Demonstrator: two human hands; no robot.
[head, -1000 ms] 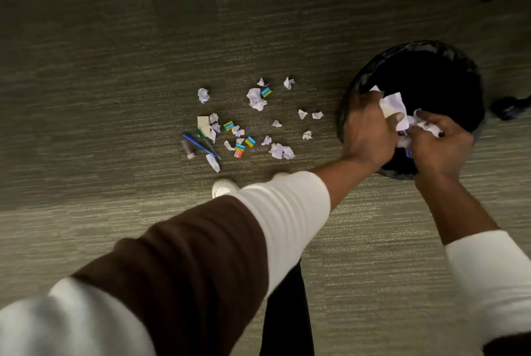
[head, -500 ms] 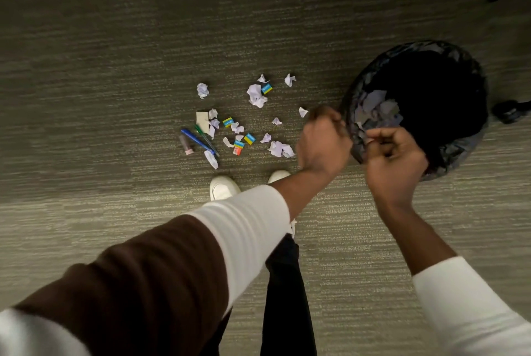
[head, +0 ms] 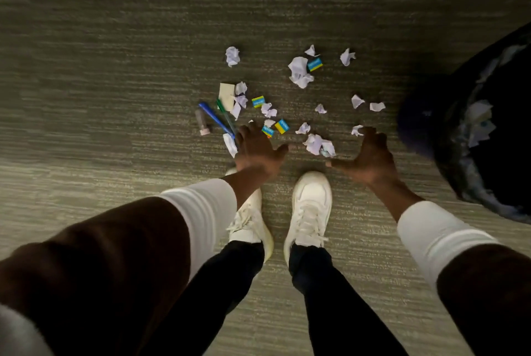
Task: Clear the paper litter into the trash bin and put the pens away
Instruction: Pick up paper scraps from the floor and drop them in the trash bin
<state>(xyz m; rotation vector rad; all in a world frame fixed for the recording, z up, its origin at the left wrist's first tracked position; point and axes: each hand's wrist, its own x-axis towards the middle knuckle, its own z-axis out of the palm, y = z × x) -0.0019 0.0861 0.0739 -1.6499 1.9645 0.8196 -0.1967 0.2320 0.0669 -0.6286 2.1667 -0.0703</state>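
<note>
**Q:** Where is the paper litter?

**A:** Crumpled white paper scraps point(head: 300, 72) lie scattered on the grey-green ribbed carpet point(head: 115, 39), all to the left of the round black trash bin point(head: 448, 154), which stands at the right edge of view. The scrap nearest the bin is a flat white piece point(head: 377, 106); the farthest is a tight white ball point(head: 232, 56). A bigger crumpled lump point(head: 317, 145) lies between my two hands. Small blue-and-yellow paper wrappers point(head: 282, 126) are mixed in among the scraps. More white paper point(head: 479, 123) already sits inside the bin, against its dark liner.

**Q:** And the pens?

**A:** Farther left of the bin than most scraps. A blue plastic pen point(head: 215, 118) lies at a slant, a thin green pen point(head: 225, 114) just beside it. Left of those is a short grey tube with a pale pink end point(head: 202, 122); I cannot tell what it is. A cream rectangular paper note point(head: 226, 96) lies by the green pen's far end.

**Q:** Your hands?

**A:** My left hand point(head: 258, 148) is spread wide, palm down, holding nothing, its fingertips close to a wrapper and the blue pen's near end. My right hand point(head: 370, 157) is splayed too, thumb pointing inward, nothing in it, low over the carpet between the lump and the bin.

**Q:** Anything else?

**A:** My white lace-up trainers point(head: 311, 206) stand on the carpet just behind my hands, below black trousers point(head: 339, 312). My sleeves are brown with white cuffs point(head: 207, 206).
</note>
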